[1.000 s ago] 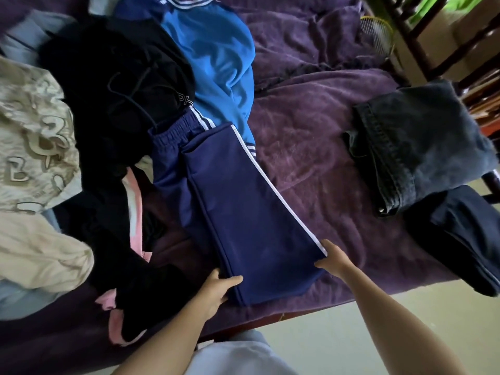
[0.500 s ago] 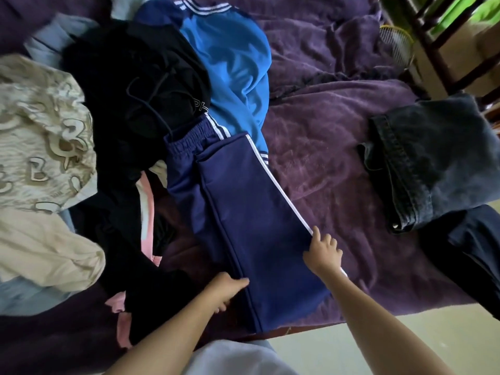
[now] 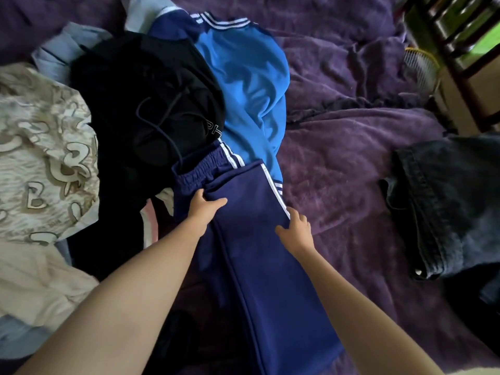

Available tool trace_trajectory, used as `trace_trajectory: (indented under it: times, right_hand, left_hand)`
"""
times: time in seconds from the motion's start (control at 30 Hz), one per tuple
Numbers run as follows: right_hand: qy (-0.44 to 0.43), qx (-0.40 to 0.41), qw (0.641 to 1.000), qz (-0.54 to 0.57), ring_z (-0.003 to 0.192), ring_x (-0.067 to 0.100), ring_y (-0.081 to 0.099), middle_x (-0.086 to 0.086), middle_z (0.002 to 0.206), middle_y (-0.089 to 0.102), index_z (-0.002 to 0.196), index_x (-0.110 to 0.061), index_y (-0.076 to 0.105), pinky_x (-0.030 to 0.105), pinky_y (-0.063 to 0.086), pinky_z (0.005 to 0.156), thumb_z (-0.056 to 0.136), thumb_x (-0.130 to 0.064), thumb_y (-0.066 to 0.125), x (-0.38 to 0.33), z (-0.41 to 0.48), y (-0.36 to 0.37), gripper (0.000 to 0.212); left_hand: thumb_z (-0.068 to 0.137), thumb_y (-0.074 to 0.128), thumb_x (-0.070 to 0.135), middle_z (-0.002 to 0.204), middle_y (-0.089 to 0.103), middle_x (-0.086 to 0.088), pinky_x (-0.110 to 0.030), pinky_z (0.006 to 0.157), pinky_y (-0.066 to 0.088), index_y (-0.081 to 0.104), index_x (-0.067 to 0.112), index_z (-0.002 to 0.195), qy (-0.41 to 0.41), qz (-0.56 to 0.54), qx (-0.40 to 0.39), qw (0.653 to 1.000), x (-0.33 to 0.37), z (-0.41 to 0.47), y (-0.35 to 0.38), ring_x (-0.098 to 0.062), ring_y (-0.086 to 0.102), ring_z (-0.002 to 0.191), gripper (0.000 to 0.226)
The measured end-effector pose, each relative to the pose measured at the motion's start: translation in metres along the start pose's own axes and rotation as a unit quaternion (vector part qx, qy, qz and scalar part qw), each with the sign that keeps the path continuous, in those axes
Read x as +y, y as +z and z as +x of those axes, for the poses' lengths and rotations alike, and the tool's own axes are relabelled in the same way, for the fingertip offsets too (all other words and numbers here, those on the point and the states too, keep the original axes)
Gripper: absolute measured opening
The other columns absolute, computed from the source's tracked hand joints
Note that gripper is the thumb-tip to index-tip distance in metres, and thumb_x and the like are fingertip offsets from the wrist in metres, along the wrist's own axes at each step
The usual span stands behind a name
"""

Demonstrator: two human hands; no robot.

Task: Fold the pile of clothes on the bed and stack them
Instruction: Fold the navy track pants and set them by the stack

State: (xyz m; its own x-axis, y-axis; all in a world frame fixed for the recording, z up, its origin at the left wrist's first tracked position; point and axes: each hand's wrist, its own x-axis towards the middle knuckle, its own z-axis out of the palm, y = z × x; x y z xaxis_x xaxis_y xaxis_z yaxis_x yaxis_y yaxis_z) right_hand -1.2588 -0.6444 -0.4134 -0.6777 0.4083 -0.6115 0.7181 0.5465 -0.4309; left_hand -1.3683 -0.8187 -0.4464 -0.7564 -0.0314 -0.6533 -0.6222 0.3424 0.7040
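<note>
Several unfolded clothes, far left: a beige patterned garment (image 3: 40,158) is lying crumpled at the left side of the bed, with a cream garment (image 3: 35,288) just below it and a pale blue garment (image 3: 62,50) showing above it.
Black hoodie: the black hoodie (image 3: 140,85) is sprawling beside the beige piece, its drawstring looping over the front and its hem overlapping the pants' waistband.
Pink garment: a pink and white garment (image 3: 150,226) is peeking out from under the black cloth, just left of the left forearm.
Left hand: the left hand (image 3: 203,209) is gripping the left edge of the pants just below the elastic waistband, fingers tucked round the fold, thumb lying across the top.
Navy track pants: the navy track pants (image 3: 257,280) are lying lengthwise mid-bed between both hands, one leg laid over the other, waistband far, white stripes running down the right side.
Blue jacket: a bright blue jacket (image 3: 251,85) is lying beyond the waistband, partly under the hoodie.
Right hand: the right hand (image 3: 297,228) is grasping the striped right edge, fingers curling over it, thumb spread on the cloth.
Bed cover: the purple blanket (image 3: 351,158) is lying wrinkled across the bed.
Folded jeans: the dark folded jeans (image 3: 446,207) are resting well apart to the right, another dark garment (image 3: 489,290) touching their near side.
Far right: a yellow-rimmed racket head (image 3: 422,66) is showing beside dark wooden bars (image 3: 460,36).
</note>
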Motion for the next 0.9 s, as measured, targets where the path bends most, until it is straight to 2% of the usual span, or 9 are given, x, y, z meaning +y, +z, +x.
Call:
trace_trajectory:
  times: [0.13, 0.2, 0.3, 0.37, 0.47, 0.57, 0.73, 0.8, 0.9]
  right_hand:
    - [0.035, 0.013, 0.998, 0.043, 0.128, 0.029, 0.033, 0.013, 0.140, 0.035, 0.143, -0.015, 0.030, 0.043, 0.035, 0.103, 0.092, -0.018, 0.051, 0.017, 0.004, 0.005, 0.056]
    - [0.064, 0.055, 0.994, 0.065, 0.125, 0.031, 0.036, 0.015, 0.136, 0.040, 0.140, -0.012, 0.036, 0.045, 0.036, 0.101, 0.092, -0.016, 0.051, 0.033, 0.002, 0.009, 0.051]
    - [0.110, 0.116, 0.987, 0.017, 0.124, 0.033, 0.035, 0.015, 0.135, 0.042, 0.136, -0.012, 0.040, 0.042, 0.032, 0.099, 0.092, -0.017, 0.049, 0.065, -0.016, 0.019, 0.046]
    - [0.137, 0.123, 0.982, -0.033, 0.129, 0.032, 0.031, 0.014, 0.140, 0.038, 0.139, -0.013, 0.038, 0.042, 0.030, 0.101, 0.093, -0.021, 0.049, 0.087, -0.029, 0.026, 0.047]
    - [0.186, 0.131, 0.971, -0.068, 0.134, 0.033, 0.025, 0.015, 0.144, 0.033, 0.142, -0.014, 0.033, 0.045, 0.027, 0.104, 0.093, -0.029, 0.050, 0.121, -0.049, 0.033, 0.054]
    - [0.246, 0.184, 0.951, -0.031, 0.137, 0.034, 0.022, 0.017, 0.146, 0.030, 0.143, -0.013, 0.032, 0.049, 0.023, 0.106, 0.090, -0.034, 0.055, 0.143, -0.069, 0.033, 0.061]
    - [0.371, 0.214, 0.877, 0.215, 0.126, 0.043, 0.039, 0.023, 0.137, 0.040, 0.140, -0.005, 0.032, 0.050, 0.031, 0.102, 0.086, -0.026, 0.063, 0.181, -0.093, 0.031, 0.066]
    - [0.364, 0.188, 0.869, 0.277, 0.103, 0.038, 0.053, 0.018, 0.113, 0.051, 0.123, 0.002, 0.043, 0.047, 0.044, 0.090, 0.083, -0.015, 0.066, 0.194, -0.101, 0.032, 0.049]
    - [0.352, 0.107, 0.853, 0.370, 0.065, 0.020, 0.044, 0.010, 0.082, 0.045, 0.090, -0.010, 0.043, 0.028, 0.047, 0.047, 0.084, -0.002, 0.061, 0.195, -0.109, 0.026, 0.020]
  left_hand:
    - [0.083, 0.061, 0.004, 0.093, 0.060, -0.010, -0.028, 0.076, 0.040, 0.061, 0.003, 0.092, 0.059, -0.020, 0.071, 0.996, 0.012, 0.004, 0.007, -0.020, 0.054, 0.089, 0.009]
    - [0.084, 0.060, 0.004, 0.079, 0.056, -0.009, -0.029, 0.071, 0.038, 0.058, 0.000, 0.080, 0.145, 0.014, 0.107, 0.984, 0.018, -0.006, 0.006, -0.017, 0.047, 0.077, 0.005]
    - [0.089, 0.059, 0.014, 0.095, 0.062, -0.009, -0.030, 0.079, 0.038, 0.062, -0.002, 0.098, 0.224, 0.096, 0.185, 0.952, 0.016, -0.025, -0.003, -0.020, 0.053, 0.088, 0.019]
    - [0.092, 0.055, 0.021, 0.111, 0.062, -0.014, -0.034, 0.084, 0.039, 0.059, 0.000, 0.112, 0.178, 0.142, 0.216, 0.950, 0.009, -0.023, -0.013, -0.030, 0.055, 0.104, 0.029]
    - [0.094, 0.053, 0.023, 0.121, 0.059, -0.016, -0.035, 0.086, 0.040, 0.052, 0.004, 0.125, 0.090, 0.155, 0.184, 0.966, -0.005, -0.019, -0.023, -0.035, 0.053, 0.113, 0.037]
    - [0.092, 0.055, 0.022, 0.125, 0.054, -0.015, -0.035, 0.089, 0.040, 0.043, 0.005, 0.132, 0.092, 0.112, 0.172, 0.974, -0.013, -0.031, -0.024, -0.031, 0.052, 0.113, 0.045]
    - [0.083, 0.064, 0.008, 0.126, 0.049, -0.023, -0.043, 0.097, 0.040, 0.048, 0.000, 0.129, 0.156, 0.224, 0.130, 0.953, -0.060, -0.077, -0.013, -0.039, 0.047, 0.118, 0.050]
    - [0.072, 0.072, -0.001, 0.113, 0.058, -0.022, -0.045, 0.086, 0.048, 0.060, -0.002, 0.113, 0.250, 0.296, 0.047, 0.921, -0.092, -0.098, -0.004, -0.042, 0.056, 0.104, 0.043]
    - [0.060, 0.078, -0.002, 0.108, 0.065, -0.014, -0.043, 0.076, 0.054, 0.068, 0.007, 0.100, 0.339, 0.422, -0.075, 0.838, -0.124, -0.122, 0.003, -0.037, 0.064, 0.099, 0.041]
